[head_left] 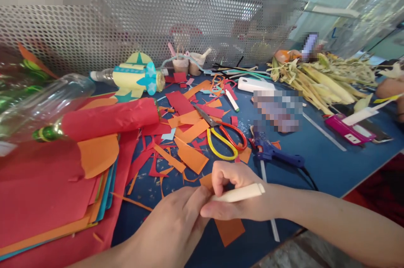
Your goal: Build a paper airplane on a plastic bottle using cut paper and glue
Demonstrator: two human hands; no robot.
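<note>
My right hand (235, 194) is curled around a cream-coloured stick-shaped tool (241, 193), which juts out to the right between thumb and fingers. My left hand (178, 221) meets it from the left with fingers pinched at the tool's tip; what they pinch is hidden. An orange paper piece (229, 231) lies on the blue table (322, 163) just under both hands. Scissors (222, 133) with red and yellow handles lie a little beyond them.
Red and orange paper scraps litter the middle. A stack of coloured sheets (47, 200) lies left, with a red-wrapped bottle (107, 118) and a yellow paper-covered bottle (135, 78). A blue glue gun (274, 154), corn husks (318, 76), a pink tool (349, 131) and another person's hand (391, 91) are right.
</note>
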